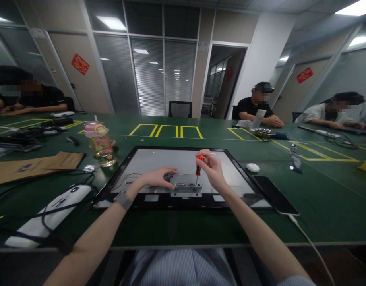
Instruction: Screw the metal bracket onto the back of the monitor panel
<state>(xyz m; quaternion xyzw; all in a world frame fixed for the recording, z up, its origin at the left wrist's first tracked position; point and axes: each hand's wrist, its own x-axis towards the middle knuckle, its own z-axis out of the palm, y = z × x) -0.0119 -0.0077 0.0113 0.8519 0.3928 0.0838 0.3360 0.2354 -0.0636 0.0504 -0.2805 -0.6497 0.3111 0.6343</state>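
Observation:
A flat display panel (153,161) with a black frame lies on the green table in front of me. Near its front edge sits a metal bracket (186,190) that carries video connectors. My right hand (212,169) is closed around the orange-and-black handle of a screwdriver (198,166). The screwdriver stands nearly upright, its tip down at the right part of the bracket. My left hand (160,176) rests at the bracket's left end, thumb and fingers apart around that spot. Whether its fingertips pinch a part there is hard to see. Thin wires run left of it.
Left of the panel stand a pink-lidded drink bottle (99,143), a brown paper bag (36,163) and a white device with black cables (51,214). To the right lie a phone (275,194) on a cable and a white earbud case (252,167). Several people sit around the table.

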